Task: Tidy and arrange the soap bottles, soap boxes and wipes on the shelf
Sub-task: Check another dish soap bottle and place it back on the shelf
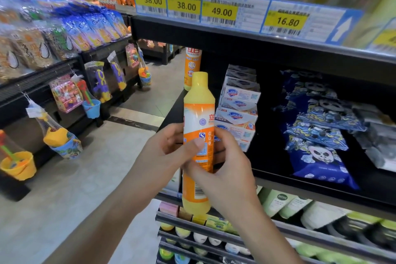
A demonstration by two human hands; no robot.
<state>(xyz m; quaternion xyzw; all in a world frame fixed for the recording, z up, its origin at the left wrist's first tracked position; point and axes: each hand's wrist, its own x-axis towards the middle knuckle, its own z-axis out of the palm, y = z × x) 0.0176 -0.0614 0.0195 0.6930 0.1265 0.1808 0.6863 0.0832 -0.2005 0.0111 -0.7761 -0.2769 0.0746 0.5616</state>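
Both hands, left (169, 148) and right (222, 163), clasped around yellow-orange soap bottle (199, 113) beside Safeguard soap boxes (237, 113).

floor (64, 188): grey tiles | left rack (42, 83): hanging toys, snacks | price tags (220, 9): yellow

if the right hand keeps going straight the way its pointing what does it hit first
Probably the stack of soap boxes just beyond the yellow bottle that the right hand and left hand hold; depth is unclear.

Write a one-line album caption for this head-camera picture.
Both hands hold an upright yellow soap bottle before stacked soap boxes and blue wipes.
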